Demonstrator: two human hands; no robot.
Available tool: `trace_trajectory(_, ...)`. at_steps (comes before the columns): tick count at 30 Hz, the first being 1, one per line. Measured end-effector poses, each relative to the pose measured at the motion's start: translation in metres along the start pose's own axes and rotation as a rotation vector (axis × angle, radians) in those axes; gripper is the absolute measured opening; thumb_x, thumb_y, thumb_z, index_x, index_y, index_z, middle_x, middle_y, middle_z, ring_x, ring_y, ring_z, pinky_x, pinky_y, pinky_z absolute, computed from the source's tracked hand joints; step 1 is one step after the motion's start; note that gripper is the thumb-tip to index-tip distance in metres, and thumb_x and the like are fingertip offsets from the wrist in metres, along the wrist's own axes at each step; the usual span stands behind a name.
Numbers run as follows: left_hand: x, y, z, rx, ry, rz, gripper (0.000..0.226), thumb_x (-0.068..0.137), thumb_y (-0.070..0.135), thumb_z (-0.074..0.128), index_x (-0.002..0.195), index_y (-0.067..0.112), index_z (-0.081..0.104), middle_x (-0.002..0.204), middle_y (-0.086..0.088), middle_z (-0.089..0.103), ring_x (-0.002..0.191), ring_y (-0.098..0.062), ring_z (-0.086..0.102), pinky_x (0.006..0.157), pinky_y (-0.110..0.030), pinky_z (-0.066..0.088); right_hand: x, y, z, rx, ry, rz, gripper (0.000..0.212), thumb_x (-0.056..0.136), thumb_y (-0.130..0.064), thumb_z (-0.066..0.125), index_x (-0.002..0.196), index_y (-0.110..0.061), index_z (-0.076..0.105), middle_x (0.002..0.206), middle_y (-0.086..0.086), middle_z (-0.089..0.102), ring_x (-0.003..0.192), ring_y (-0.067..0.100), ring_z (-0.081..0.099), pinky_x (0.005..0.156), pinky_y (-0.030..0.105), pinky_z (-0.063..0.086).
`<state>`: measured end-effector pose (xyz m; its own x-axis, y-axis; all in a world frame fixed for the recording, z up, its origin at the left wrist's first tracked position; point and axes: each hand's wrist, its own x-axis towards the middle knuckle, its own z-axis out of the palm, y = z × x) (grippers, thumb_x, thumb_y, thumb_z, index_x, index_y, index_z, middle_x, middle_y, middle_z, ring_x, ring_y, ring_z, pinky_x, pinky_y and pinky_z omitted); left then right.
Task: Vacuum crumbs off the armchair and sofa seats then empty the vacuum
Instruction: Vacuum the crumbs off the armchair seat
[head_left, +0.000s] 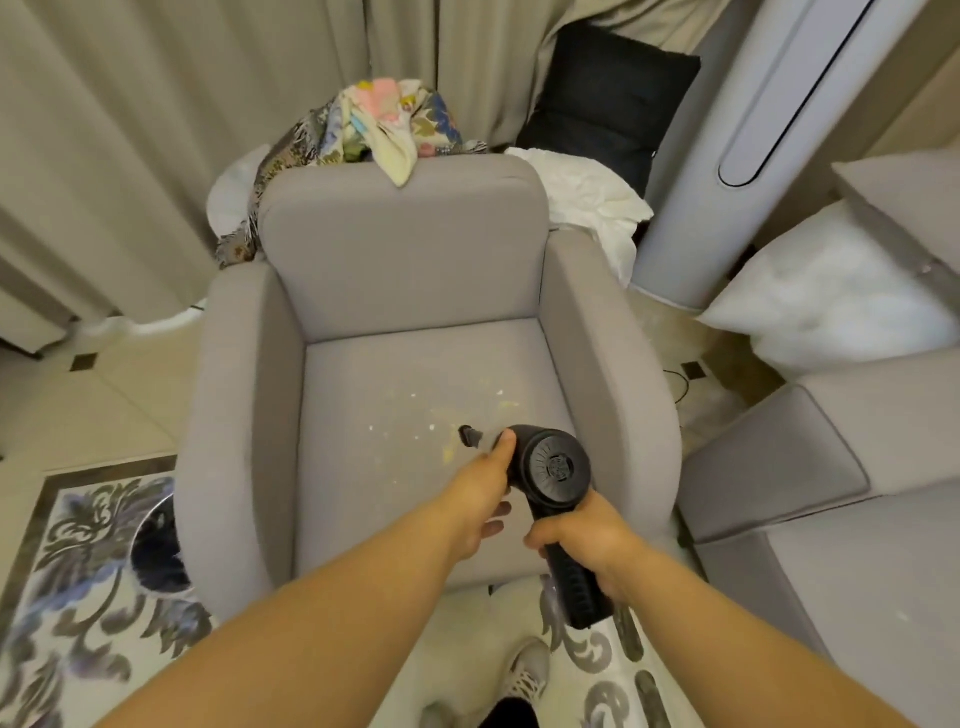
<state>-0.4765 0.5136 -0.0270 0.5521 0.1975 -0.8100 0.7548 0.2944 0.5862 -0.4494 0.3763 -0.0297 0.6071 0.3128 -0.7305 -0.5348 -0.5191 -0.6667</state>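
Observation:
A grey armchair (410, 270) faces me, its seat strewn with pale crumbs (447, 415) in the middle and right. Above the seat's front right I hold a black handheld vacuum (553, 467), round rear end toward me, small nozzle (470, 435) pointing at the crumbs. My right hand (587, 540) grips its black handle from below. My left hand (483, 488) holds the left side of the vacuum body, thumb lying along its top. The grey sofa (810, 478) stands at the right, its seat partly in view.
Patterned cloths (384, 122) hang over the armchair's back. Behind it are beige curtains, a black cushion (608, 98), white fabric (587, 202) and a tall white tower appliance (727, 156). A white pillow (831, 306) lies on the sofa. A patterned rug (78, 571) covers the floor at left.

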Motion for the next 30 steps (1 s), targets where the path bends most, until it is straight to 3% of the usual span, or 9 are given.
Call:
trace_trajectory(6, 0.027, 0.032, 0.024, 0.058, -0.046, 0.029, 0.056, 0.093, 0.061, 0.034, 0.131, 0.023, 0.049, 0.123, -0.003, 0.059, 0.102, -0.021, 0.056, 0.087, -0.036, 0.043, 0.032, -0.006, -0.026, 0.009, 0.113, -0.019, 0.025, 0.065, 0.006, 0.075, 0.079, -0.013, 0.065, 0.070, 0.008, 0.062, 0.066, 0.024, 0.057, 0.059, 0.031, 0.049)
trace_trajectory(14, 0.070, 0.064, 0.059, 0.065, -0.088, -0.029, 0.057, 0.094, 0.059, 0.035, 0.135, 0.022, 0.046, 0.130, -0.004, 0.055, 0.109, -0.022, 0.054, 0.088, -0.035, 0.043, 0.090, -0.012, -0.056, 0.009, 0.144, -0.015, 0.064, 0.068, 0.001, 0.075, 0.123, -0.013, 0.048, 0.105, 0.017, 0.062, 0.094, 0.036, 0.063, 0.085, 0.052, 0.056)
trace_trajectory(18, 0.090, 0.064, 0.062, 0.061, -0.112, -0.059, 0.058, 0.093, 0.060, 0.035, 0.139, 0.025, 0.043, 0.135, -0.005, 0.052, 0.113, -0.023, 0.052, 0.089, -0.035, 0.042, 0.108, -0.006, -0.058, -0.003, 0.166, 0.034, 0.062, 0.070, -0.001, 0.076, 0.123, -0.014, 0.046, 0.105, 0.014, 0.062, 0.094, 0.030, 0.063, 0.085, 0.049, 0.056)
trace_trajectory(23, 0.120, 0.070, 0.059, 0.074, -0.151, -0.083, 0.055, 0.094, 0.058, 0.036, 0.140, 0.028, 0.040, 0.139, -0.002, 0.049, 0.115, -0.024, 0.051, 0.090, -0.034, 0.043, 0.130, -0.008, -0.055, 0.049, 0.205, 0.057, 0.060, 0.073, -0.007, 0.077, 0.125, -0.021, 0.051, 0.102, 0.005, 0.066, 0.092, 0.023, 0.064, 0.079, 0.036, 0.052)
trace_trajectory(27, 0.142, 0.079, 0.048, 0.124, -0.216, -0.085, 0.054, 0.094, 0.055, 0.040, 0.142, 0.031, 0.036, 0.142, -0.001, 0.045, 0.120, -0.025, 0.050, 0.098, -0.036, 0.041, 0.145, -0.016, -0.048, 0.064, 0.258, 0.086, 0.051, 0.081, -0.021, 0.076, 0.126, -0.030, 0.053, 0.106, 0.006, 0.069, 0.098, 0.030, 0.065, 0.092, 0.048, 0.053)
trace_trajectory(30, 0.158, 0.089, 0.039, 0.179, -0.256, -0.062, 0.058, 0.094, 0.056, 0.040, 0.145, 0.031, 0.031, 0.143, -0.003, 0.045, 0.121, -0.024, 0.050, 0.095, -0.034, 0.042, 0.158, -0.022, -0.039, 0.097, 0.336, 0.100, 0.048, 0.080, -0.017, 0.075, 0.122, -0.030, 0.054, 0.101, 0.009, 0.069, 0.095, 0.035, 0.066, 0.091, 0.055, 0.053)
